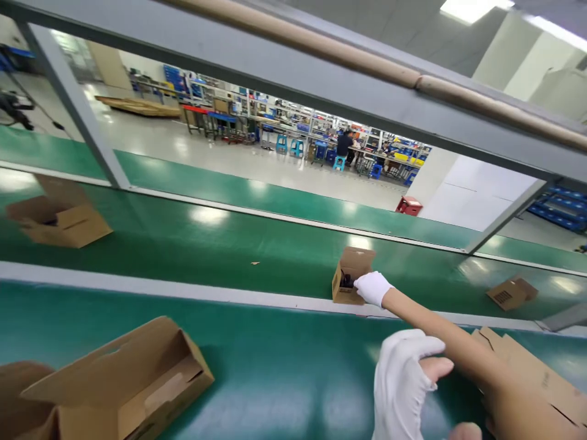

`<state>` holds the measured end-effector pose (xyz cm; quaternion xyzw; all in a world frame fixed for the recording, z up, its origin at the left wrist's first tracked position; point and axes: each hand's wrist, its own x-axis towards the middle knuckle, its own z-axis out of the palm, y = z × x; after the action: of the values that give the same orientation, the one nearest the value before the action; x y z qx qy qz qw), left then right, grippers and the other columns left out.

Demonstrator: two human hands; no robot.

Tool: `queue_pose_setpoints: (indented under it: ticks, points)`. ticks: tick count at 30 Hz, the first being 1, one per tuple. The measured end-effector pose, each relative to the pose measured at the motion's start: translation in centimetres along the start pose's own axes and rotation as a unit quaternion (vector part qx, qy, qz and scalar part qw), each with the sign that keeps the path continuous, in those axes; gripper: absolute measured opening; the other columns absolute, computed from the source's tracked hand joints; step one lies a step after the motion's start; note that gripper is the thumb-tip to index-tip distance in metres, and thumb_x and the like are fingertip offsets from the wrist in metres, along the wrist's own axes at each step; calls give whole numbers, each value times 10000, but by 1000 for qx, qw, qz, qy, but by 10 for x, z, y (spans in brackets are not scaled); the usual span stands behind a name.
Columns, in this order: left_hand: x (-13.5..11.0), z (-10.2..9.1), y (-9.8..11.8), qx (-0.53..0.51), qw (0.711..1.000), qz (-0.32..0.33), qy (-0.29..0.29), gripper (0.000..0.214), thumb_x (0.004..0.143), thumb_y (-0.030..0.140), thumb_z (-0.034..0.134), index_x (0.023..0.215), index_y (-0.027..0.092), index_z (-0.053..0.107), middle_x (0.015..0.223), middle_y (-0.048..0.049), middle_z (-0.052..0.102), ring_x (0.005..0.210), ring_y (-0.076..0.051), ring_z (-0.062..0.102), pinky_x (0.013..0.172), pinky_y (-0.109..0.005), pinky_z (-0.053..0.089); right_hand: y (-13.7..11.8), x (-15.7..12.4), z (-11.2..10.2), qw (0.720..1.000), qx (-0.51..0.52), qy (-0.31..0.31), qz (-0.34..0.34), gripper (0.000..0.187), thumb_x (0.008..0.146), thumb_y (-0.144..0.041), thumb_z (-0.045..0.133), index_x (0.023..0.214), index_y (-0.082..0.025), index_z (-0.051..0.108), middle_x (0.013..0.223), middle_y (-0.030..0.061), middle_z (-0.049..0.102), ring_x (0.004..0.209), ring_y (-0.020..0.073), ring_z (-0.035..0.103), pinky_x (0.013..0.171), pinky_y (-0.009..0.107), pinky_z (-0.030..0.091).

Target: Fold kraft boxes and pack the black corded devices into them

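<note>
A small open cardboard box (pixel 348 276) with a dark item inside stands on the far green belt (pixel 229 244). My right hand (pixel 372 287), in a white glove, reaches out at arm's length and grips its right side. My left hand (pixel 403 379), also gloved with bare fingertips, hovers low over the near belt (pixel 284 366). Its fingers are loosely apart with nothing visible in them, and they point toward flat cardboard (pixel 532 373) lying under my right forearm.
A large open carton (pixel 132 379) lies on its side at the near left. Another open carton (pixel 57 220) sits far left on the far belt, and a flattened box (pixel 511 293) far right. A grey frame (pixel 321 79) runs overhead. Workbenches and a seated person (pixel 343 145) are beyond.
</note>
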<state>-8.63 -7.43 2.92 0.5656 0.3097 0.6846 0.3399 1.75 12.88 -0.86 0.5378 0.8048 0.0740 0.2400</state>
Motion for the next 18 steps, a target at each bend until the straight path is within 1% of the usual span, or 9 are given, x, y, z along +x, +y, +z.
queue_pose_setpoints:
  ticks: [3, 5, 7, 8, 10, 12, 13, 15, 18]
  points:
    - [1, 1, -3, -27, 999, 23, 3, 315, 870, 439, 518, 1103, 242, 597, 1144, -123, 606, 1116, -291, 550, 928, -415, 479, 32, -8, 14, 998, 21, 4, 56, 242, 895, -194, 512, 1094, -148, 641, 992, 157, 680, 921, 288, 651, 768, 384, 482]
    - [4, 0, -9, -30, 999, 36, -6, 301, 906, 426, 463, 1120, 248, 577, 1144, -106, 602, 1117, -266, 544, 945, -390, 454, 53, -27, 24, 995, 43, 7, 93, 307, 929, -277, 481, 1210, -206, 580, 1100, 128, 657, 994, 272, 627, 820, 380, 465]
    - [8, -4, -16, -30, 999, 33, -18, 262, 915, 374, 477, 1119, 247, 579, 1155, -88, 597, 1112, -234, 549, 932, -332, 449, 81, -55, 35, 987, 66, -5, 145, 329, 948, -358, 441, 1233, -255, 568, 1163, 99, 636, 1050, 265, 604, 856, 381, 449]
    - [11, -6, -19, -29, 999, 20, -20, 242, 911, 348, 494, 1110, 243, 585, 1166, -81, 593, 1108, -220, 553, 916, -304, 453, 97, -72, 41, 981, 77, -21, 176, 327, 943, -378, 442, 1210, -259, 588, 1159, 95, 639, 1056, 269, 602, 857, 384, 448]
    - [14, -10, -24, -30, 999, -36, -18, 224, 905, 332, 516, 1089, 231, 596, 1192, -74, 585, 1120, -215, 553, 901, -285, 462, 132, -111, 56, 962, 99, -76, 241, 312, 888, -393, 531, 1125, -226, 648, 1104, 109, 659, 1031, 288, 613, 832, 392, 461]
    - [16, -12, -28, -34, 993, -114, -25, 242, 891, 375, 537, 1070, 224, 600, 1227, -75, 575, 1169, -244, 531, 955, -335, 450, 164, -151, 73, 936, 122, -145, 298, 329, 803, -395, 661, 1035, -164, 682, 1034, 125, 673, 977, 292, 630, 807, 403, 479]
    - [17, -13, -29, -37, 988, -147, -35, 274, 876, 415, 552, 1065, 223, 602, 1247, -78, 568, 1197, -268, 513, 996, -378, 428, 176, -169, 82, 921, 133, -177, 321, 341, 788, -401, 693, 1008, -141, 682, 1007, 120, 676, 944, 275, 637, 803, 407, 489]
    - [16, -11, -27, -42, 978, -199, -51, 336, 842, 487, 573, 1049, 224, 607, 1281, -84, 550, 1242, -313, 473, 1059, -458, 366, 190, -200, 100, 893, 156, -221, 359, 354, 810, -425, 697, 989, -121, 667, 984, 96, 672, 892, 230, 639, 802, 401, 503]
    - [14, -6, -18, -39, 972, -226, -57, 362, 827, 531, 562, 1022, 230, 606, 1274, -84, 547, 1262, -335, 445, 1069, -492, 341, 191, -227, 116, 869, 180, -229, 400, 336, 872, -440, 641, 987, -125, 644, 997, 74, 655, 874, 192, 626, 802, 376, 510]
